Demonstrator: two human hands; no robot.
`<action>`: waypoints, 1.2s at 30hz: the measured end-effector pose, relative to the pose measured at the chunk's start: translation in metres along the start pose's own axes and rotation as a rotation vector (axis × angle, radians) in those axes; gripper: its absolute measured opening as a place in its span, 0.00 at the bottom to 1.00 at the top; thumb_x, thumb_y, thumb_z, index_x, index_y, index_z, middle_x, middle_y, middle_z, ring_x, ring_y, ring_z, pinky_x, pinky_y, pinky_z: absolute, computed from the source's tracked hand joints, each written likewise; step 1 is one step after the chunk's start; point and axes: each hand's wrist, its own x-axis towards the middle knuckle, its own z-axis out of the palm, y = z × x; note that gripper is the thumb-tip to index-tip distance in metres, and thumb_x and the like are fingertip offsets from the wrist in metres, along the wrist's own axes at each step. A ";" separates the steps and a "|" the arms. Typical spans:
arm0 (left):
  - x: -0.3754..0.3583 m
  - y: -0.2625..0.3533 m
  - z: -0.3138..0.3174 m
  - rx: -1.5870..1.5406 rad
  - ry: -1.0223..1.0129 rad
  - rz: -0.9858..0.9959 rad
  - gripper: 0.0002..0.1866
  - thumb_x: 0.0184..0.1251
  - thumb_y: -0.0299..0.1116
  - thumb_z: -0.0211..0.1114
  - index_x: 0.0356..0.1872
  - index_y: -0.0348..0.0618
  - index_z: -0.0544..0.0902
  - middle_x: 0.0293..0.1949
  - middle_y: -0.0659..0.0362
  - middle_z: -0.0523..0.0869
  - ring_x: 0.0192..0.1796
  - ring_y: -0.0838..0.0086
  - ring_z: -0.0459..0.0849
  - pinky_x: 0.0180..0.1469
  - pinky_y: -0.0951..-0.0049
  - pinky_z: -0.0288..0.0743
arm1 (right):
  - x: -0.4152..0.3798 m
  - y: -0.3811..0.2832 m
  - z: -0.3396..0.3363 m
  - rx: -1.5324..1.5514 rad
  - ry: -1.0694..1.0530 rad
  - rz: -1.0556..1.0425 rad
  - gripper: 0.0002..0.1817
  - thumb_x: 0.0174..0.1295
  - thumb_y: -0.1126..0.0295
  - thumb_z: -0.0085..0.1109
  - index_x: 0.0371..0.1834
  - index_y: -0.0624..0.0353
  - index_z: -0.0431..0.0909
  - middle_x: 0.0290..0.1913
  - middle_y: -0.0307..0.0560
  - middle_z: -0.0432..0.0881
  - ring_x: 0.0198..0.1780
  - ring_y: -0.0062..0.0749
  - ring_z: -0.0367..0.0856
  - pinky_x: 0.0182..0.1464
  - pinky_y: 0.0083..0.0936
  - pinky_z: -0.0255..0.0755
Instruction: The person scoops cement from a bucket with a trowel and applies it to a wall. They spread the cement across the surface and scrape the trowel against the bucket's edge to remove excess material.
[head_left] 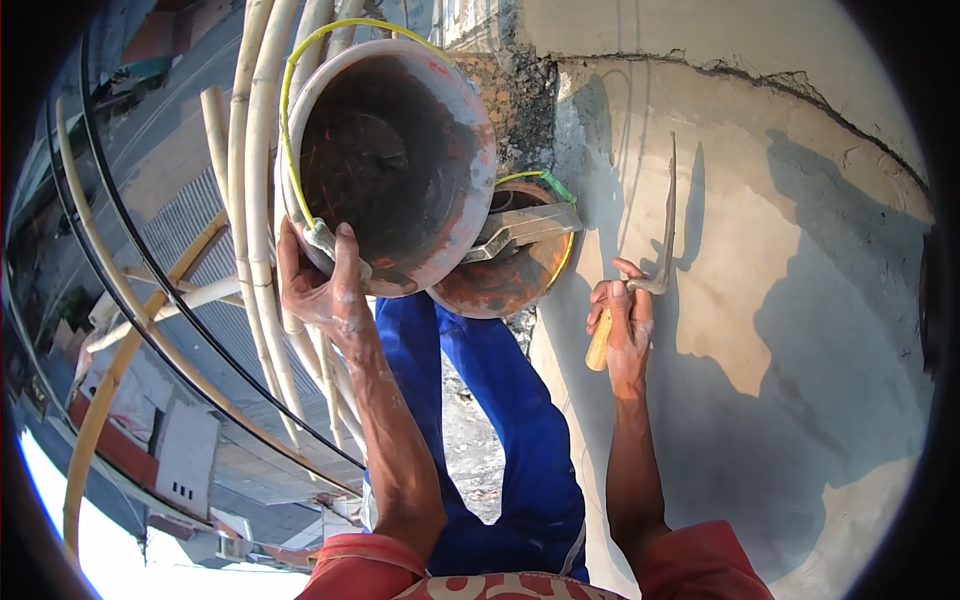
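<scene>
My left hand (325, 285) grips the near rim of a pale, mortar-stained bucket (455, 215), its thumb over the edge beside the handle joint. The bucket tilts toward me, showing a dark, smeared inside; its yellow handle (290, 120) arcs over the far side. In my right hand (628, 325) is a trowel (669, 225), held by its wooden grip with the blade seen edge-on in front of the wall. Partly hidden behind the first bucket stands a second, orange-stained bucket (500, 295). A grey float-like tool (530, 222) lies across its top.
On the right rises a plastered wall (740, 330) with a long crack near its top. Bamboo poles (262, 170) run upright on the left, beside black cables (170, 290). Rooftops (200, 430) lie far below. My legs in blue trousers (510, 410) are beneath the buckets.
</scene>
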 end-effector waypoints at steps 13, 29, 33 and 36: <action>0.004 0.008 0.005 0.044 -0.110 0.055 0.27 0.49 0.23 0.70 0.53 0.26 0.76 0.38 0.61 0.76 0.40 0.78 0.76 0.47 0.78 0.70 | 0.073 -0.014 0.117 -1.593 -0.245 -0.914 0.14 0.55 0.67 0.55 0.43 0.59 0.79 0.34 0.45 0.78 0.37 0.34 0.78 0.32 0.33 0.68; 0.005 0.009 -0.001 0.194 -0.205 0.061 0.27 0.47 0.23 0.67 0.53 0.25 0.75 0.41 0.57 0.78 0.42 0.74 0.77 0.48 0.77 0.70 | 0.080 -0.001 0.101 -1.046 -0.630 -0.802 0.12 0.53 0.59 0.62 0.35 0.53 0.83 0.37 0.46 0.84 0.38 0.39 0.82 0.41 0.35 0.73; 0.006 0.002 -0.002 0.118 -0.172 0.094 0.27 0.48 0.24 0.68 0.53 0.26 0.76 0.40 0.57 0.78 0.41 0.74 0.77 0.47 0.77 0.70 | 0.062 0.014 0.056 -0.774 -0.633 -0.664 0.15 0.49 0.64 0.66 0.41 0.54 0.82 0.34 0.51 0.84 0.35 0.48 0.82 0.38 0.39 0.76; 0.005 0.006 0.000 0.100 -0.148 0.049 0.27 0.48 0.24 0.68 0.53 0.26 0.76 0.40 0.57 0.78 0.41 0.74 0.77 0.47 0.76 0.71 | 0.038 0.017 0.024 -0.612 -0.415 -0.444 0.15 0.50 0.67 0.66 0.42 0.58 0.81 0.32 0.51 0.85 0.31 0.42 0.83 0.34 0.31 0.76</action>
